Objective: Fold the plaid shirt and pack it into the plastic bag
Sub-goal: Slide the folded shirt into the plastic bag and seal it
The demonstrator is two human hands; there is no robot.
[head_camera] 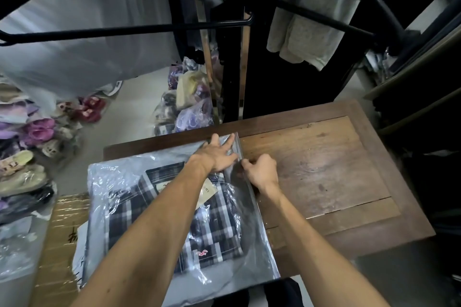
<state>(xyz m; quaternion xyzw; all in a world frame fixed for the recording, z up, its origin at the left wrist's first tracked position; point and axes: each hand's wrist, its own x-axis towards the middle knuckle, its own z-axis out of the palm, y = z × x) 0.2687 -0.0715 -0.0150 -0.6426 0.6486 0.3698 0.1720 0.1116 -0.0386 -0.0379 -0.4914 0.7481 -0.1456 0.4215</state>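
The folded plaid shirt [214, 232], dark and white checks with a small red logo, lies inside the clear plastic bag [119, 174] on the left part of the wooden table [324, 162]. My left hand [217, 152] presses flat on the bag's far right corner, fingers spread. My right hand [262, 172] pinches the bag's right edge strip just beside it, fingers closed on the plastic. A paper tag shows near the shirt's collar, partly hidden by my left forearm.
A cardboard box [62, 232] wrapped in tape sits left of the table under the bag's overhang. Bagged clothes and shoes [32, 137] pile on the floor at left. A black clothes rack [149, 28] with hanging garments stands beyond the table.
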